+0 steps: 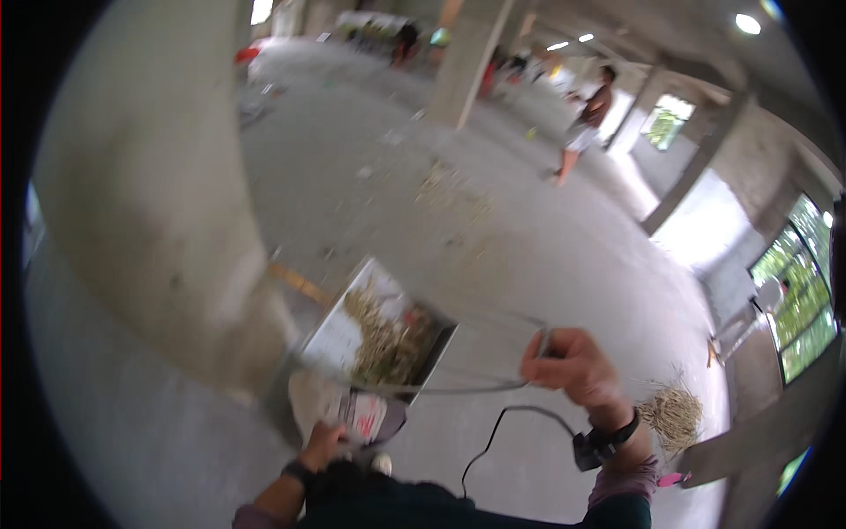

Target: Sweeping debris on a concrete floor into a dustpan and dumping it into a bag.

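My left hand [322, 444] is low in the frame, closed on the near edge of a pale bag [316, 400] with a printed panel in red. Motion blur softens the bag's outline. Out to the right, the raised fingers of my right hand [572, 367] are pinched around a thin grey cord [456, 390]. That cord runs left across the front of an open box [327, 337] with whitish inner walls. Dry straw-like debris [383, 337] lies inside the box, with a small reddish spot among it. The bag is at the box's near side.
A thick concrete column [158, 198] rises at the left. A straw bundle [674, 416] lies on the floor at right, and scattered straw [456, 192] lies ahead. One person [588, 119] stands farther off; another [753, 314] is by the window. A black cable [492, 430] trails from my right wrist.
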`<action>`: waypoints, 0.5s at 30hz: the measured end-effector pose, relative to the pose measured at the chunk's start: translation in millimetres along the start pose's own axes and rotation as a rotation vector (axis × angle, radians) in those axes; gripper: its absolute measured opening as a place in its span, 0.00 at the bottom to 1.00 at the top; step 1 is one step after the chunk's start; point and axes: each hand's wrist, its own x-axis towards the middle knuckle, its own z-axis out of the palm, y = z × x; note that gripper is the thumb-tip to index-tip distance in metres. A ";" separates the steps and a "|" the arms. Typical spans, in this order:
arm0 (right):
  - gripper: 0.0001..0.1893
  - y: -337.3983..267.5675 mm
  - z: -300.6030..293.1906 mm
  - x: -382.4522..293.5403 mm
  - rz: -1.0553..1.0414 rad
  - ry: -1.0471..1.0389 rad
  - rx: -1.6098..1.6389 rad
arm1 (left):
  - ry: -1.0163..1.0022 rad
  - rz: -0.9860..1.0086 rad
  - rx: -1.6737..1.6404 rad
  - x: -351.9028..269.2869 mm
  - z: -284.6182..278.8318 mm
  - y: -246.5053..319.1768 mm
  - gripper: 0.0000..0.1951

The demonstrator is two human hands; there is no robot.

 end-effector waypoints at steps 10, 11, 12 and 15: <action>0.10 6.7 58.3 27.4 0.070 -0.020 0.016 | 0.402 -0.679 -1.006 -26.4 -26.0 16.4 0.16; 0.10 4.0 66.5 31.1 0.068 -0.017 -0.026 | 0.390 -0.706 -0.989 -29.6 -34.2 12.2 0.16; 0.11 2.7 72.2 29.7 0.080 -0.011 -0.063 | 0.373 -0.737 -0.973 -36.8 -37.8 9.4 0.15; 0.11 0.9 84.0 20.7 0.073 0.009 -0.087 | 0.279 -0.914 -0.673 -52.2 -57.1 0.9 0.17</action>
